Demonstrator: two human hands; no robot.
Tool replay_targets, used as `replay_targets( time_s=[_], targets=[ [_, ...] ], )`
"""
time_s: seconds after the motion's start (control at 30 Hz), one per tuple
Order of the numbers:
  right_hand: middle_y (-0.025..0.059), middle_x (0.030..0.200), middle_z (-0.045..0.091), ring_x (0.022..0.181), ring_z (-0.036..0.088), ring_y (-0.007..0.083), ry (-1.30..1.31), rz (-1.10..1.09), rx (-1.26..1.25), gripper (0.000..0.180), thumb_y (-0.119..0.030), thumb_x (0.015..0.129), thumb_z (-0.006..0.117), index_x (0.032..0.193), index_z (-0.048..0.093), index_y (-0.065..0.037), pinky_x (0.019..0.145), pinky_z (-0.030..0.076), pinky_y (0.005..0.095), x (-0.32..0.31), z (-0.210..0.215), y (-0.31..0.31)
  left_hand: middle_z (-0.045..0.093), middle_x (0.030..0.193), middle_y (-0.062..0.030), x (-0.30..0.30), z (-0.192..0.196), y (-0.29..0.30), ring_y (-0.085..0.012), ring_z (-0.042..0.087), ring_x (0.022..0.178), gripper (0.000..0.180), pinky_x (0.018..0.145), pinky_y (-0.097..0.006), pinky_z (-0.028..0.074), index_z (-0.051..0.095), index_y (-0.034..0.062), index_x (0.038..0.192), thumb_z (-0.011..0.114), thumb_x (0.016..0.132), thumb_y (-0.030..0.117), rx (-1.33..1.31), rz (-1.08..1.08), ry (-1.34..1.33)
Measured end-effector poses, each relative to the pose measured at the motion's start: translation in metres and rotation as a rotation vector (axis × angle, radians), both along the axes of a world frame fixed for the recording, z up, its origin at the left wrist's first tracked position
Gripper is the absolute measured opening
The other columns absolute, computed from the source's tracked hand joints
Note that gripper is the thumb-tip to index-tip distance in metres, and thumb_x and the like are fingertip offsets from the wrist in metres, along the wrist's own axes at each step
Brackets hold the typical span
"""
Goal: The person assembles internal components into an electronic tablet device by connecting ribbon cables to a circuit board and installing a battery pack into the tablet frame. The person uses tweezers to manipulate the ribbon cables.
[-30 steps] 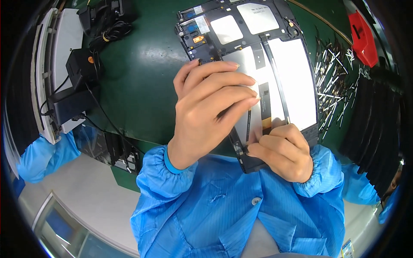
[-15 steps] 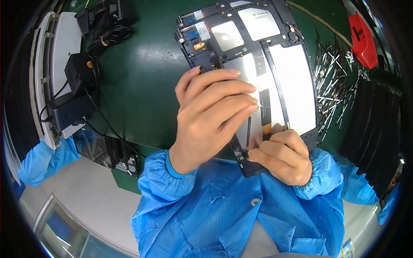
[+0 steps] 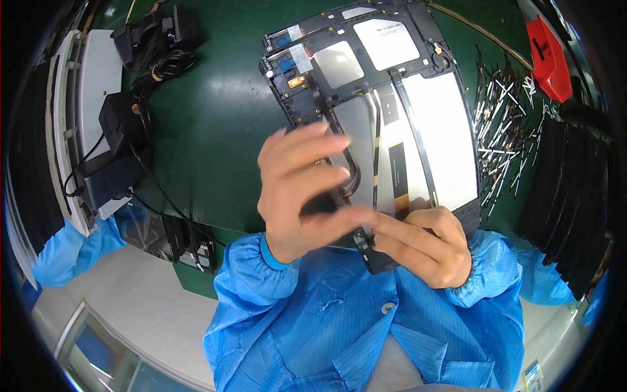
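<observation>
A black tablet frame (image 3: 297,104) with a silver metal backing lies at a slant in front of me, on top of a similar frame whose edge shows behind it. Thin dark flat cables (image 3: 377,140) run down its silver face. My left hand (image 3: 282,202) hovers over the frame's left edge, fingers apart and slightly blurred, holding nothing I can see. Its thumb tip comes close to the fingertips of my right hand (image 3: 431,251). Those right fingers are pressed together at the frame's lower end; whatever is between them is hidden.
Many short black and white strips (image 3: 503,124) lie heaped right of the frame. Beyond them are a red plastic bin (image 3: 548,59) and a row of long black strips (image 3: 562,202). Black adapters (image 3: 124,117) and coiled cables (image 3: 173,62) stand at the left.
My left hand has moved down and left off the silver face, its fingers going from pinched to spread. More of the cables now shows. My right hand stays near the lower end.
</observation>
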State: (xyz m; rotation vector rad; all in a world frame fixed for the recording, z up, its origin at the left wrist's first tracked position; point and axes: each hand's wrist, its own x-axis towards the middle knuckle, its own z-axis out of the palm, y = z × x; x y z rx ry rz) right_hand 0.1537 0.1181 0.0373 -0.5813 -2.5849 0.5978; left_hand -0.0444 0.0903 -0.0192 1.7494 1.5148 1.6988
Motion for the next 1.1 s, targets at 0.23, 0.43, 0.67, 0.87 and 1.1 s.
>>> replay_targets(
  time_s=[0.23,0.43,0.67,0.87,1.1],
  targets=[
    [0.0058,0.109,0.065,0.082,0.054,0.0158,-0.064,-0.011,0.018,0.017,-0.011,0.063,0.066,0.078,0.066,-0.004,0.065,0.047,0.0244,-0.003,0.011,0.001,0.059,0.115,-0.0079,0.002,0.007,-0.022,-0.0266,0.041,0.116,0.073,0.102,-0.038,0.022,0.072,0.023,0.101,0.02,0.085,0.073,-0.122,-0.001,0.532],
    [0.0119,0.096,0.064,0.071,0.058,0.0185,-0.028,0.046,-0.285,0.024,-0.011,0.066,0.067,0.088,0.065,0.0,0.065,0.048,0.0248,-0.002,0.022,0.012,0.04,0.136,-0.024,-0.006,0.028,0.002,-0.0415,0.027,0.129,0.091,0.109,-0.048,0.01,0.069,0.0194,0.11,0.009,0.078,0.08,-0.386,0.02,0.593],
    [0.0004,0.059,0.046,0.053,0.046,0.0138,-0.286,-0.03,-0.143,0.058,-0.048,0.073,0.067,0.108,0.063,-0.002,0.053,0.04,0.0264,-0.006,0.038,0.016,0.033,0.144,-0.0164,-0.008,0.04,0.017,-0.0431,0.022,0.134,0.044,0.107,-0.055,0.009,0.067,0.0249,0.112,0.064,0.074,0.047,-0.402,0.047,0.614],
    [-0.0003,0.055,0.035,0.048,0.04,0.0135,-0.424,0.054,-0.032,0.075,-0.055,0.07,0.066,0.119,0.058,0.001,0.047,0.033,0.0273,0.004,0.037,-0.019,0.028,0.146,-0.0148,-0.007,0.044,0.016,-0.0441,0.018,0.135,0.05,0.108,-0.057,0.009,0.067,0.0246,0.111,0.076,0.063,0.033,-0.406,0.03,0.583],
    [0.0034,0.06,0.045,0.051,0.045,0.0164,-0.121,-0.07,-0.127,0.066,-0.046,0.066,0.075,0.109,0.062,0.002,0.049,0.037,0.0275,0.013,0.029,0.0,0.011,0.146,-0.0246,0.012,0.023,-0.003,-0.0385,0.017,0.135,0.082,0.109,-0.044,0.017,0.026,0.0007,0.138,0.071,0.077,0.031,-0.227,0.023,-0.018]
  ],
)
